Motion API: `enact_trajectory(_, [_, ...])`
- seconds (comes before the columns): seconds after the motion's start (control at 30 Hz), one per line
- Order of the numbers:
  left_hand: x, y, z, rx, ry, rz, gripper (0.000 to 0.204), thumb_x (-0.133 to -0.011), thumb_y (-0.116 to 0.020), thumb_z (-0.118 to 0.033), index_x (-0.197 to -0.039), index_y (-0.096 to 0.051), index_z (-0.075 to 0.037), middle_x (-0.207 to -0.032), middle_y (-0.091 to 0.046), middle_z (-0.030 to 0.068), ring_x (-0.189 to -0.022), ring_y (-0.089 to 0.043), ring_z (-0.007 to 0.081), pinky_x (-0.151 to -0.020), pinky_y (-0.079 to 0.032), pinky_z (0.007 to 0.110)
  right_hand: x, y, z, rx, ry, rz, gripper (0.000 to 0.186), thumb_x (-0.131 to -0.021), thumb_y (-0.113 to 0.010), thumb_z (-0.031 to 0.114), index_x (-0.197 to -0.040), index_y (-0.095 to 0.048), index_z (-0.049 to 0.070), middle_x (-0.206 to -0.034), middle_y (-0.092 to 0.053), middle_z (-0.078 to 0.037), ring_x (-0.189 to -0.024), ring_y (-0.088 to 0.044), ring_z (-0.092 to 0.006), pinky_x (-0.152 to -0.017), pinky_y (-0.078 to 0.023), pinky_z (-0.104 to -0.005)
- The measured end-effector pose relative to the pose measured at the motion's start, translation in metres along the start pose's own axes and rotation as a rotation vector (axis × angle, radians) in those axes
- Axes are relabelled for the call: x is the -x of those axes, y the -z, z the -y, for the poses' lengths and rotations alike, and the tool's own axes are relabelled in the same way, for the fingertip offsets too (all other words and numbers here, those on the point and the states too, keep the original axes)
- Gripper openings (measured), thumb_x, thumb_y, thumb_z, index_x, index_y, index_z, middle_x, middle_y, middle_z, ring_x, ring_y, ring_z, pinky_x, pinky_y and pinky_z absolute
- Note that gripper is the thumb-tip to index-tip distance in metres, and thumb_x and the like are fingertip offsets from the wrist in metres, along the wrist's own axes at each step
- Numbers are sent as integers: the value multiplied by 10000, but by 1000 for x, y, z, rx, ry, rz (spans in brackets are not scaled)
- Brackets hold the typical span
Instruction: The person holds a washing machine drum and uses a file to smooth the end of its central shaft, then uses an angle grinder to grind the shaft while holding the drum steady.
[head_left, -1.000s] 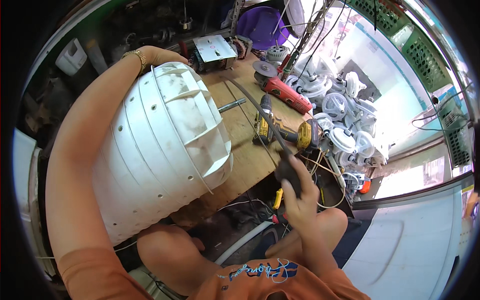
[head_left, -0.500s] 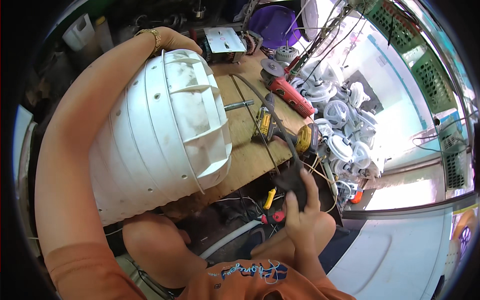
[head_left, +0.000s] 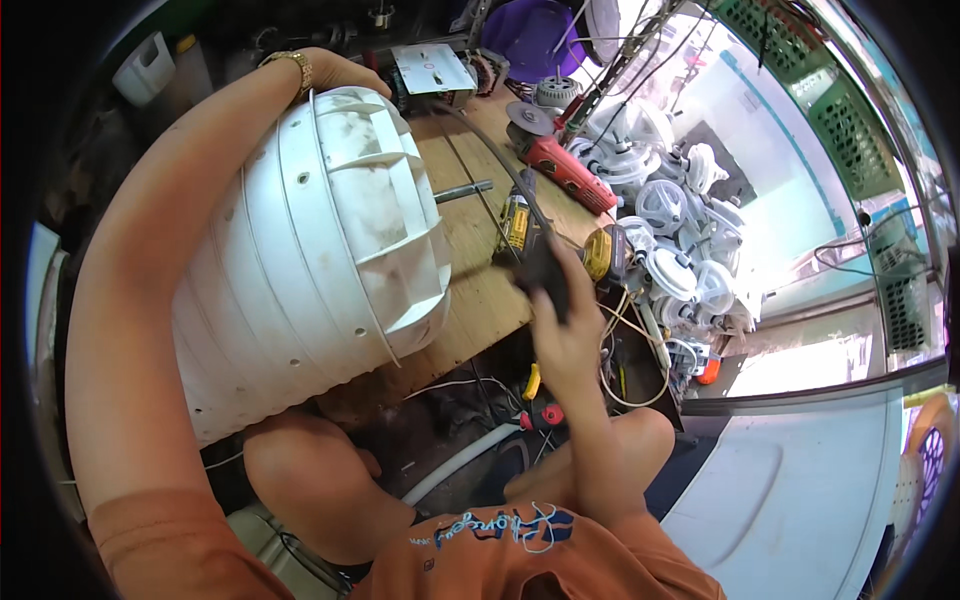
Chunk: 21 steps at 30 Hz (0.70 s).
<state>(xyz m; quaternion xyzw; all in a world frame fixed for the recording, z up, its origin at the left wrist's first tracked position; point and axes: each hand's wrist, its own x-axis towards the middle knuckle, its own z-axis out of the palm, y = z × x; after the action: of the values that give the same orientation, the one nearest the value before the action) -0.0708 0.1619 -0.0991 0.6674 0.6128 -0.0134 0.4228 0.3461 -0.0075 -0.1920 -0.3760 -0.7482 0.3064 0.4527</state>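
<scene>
A large white plastic drum [head_left: 290, 240], ribbed and pierced with small holes, lies on its side at the left. From its right end sticks a metal shaft [head_left: 463, 191]. My left arm wraps over the drum, and my left hand [head_left: 345, 75] grips its far upper edge, fingers partly hidden. My right hand [head_left: 570, 325] is closed round the black handle of a hacksaw [head_left: 500, 150]. The saw's thin blade crosses the shaft near its free end; its curved dark frame lies to the right. Motion blurs the handle.
On the wooden board [head_left: 480, 300] are a red angle grinder [head_left: 565, 172] and a yellow-black cordless drill [head_left: 603, 252]. White plastic parts [head_left: 665, 210] are piled at the right. A motor-like unit [head_left: 432, 72] and a purple basin [head_left: 530, 40] stand behind. Below lies a yellow-handled tool [head_left: 532, 381].
My right hand has pushed the hacksaw forward, away from me and slightly left. My left hand keeps its place on the drum. The whole view has shifted a little.
</scene>
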Motion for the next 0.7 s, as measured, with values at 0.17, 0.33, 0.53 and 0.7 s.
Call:
enact_trajectory(0.17, [-14,-17,-27,-129,-13,-53,392,-1003,-563,-397,-1254,-720,-140,-1180,-707,54,-1046,-624,148,-942,-486,321,-25,-14,-9,123,135,7,532,-929,-594,-21,-1451,-527,52,-1364,-636,-214,-1250,-630,-358,-1042,-481,-376])
enact_trajectory(0.33, [8,-5,4,-370,-5,-197,488,-951,-631,-486,-1226,-735,-97,-1153,-722,44,-1028,-638,142,-922,-499,333,53,26,25,-126,2,-10,531,-915,-582,-72,-1438,-530,11,-1359,-645,-206,-1282,-626,-284,-1074,-465,-355])
enact_trajectory(0.53, [20,-11,-26,-64,-35,-104,493,-956,-634,-501,-1167,-762,-74,-1083,-745,36,-941,-654,129,-897,-521,332,-39,-22,4,51,133,2,559,-909,-598,-56,-1453,-525,50,-1375,-628,-209,-1278,-621,-321,-1062,-467,-352])
enact_trajectory(0.7, [37,-14,-37,24,127,-92,482,-975,-637,-458,-1188,-751,-41,-1128,-740,40,-979,-661,138,-911,-520,325,62,37,25,-97,4,-6,533,-915,-568,-93,-1440,-515,-14,-1402,-612,-227,-1327,-589,-297,-1118,-430,-374])
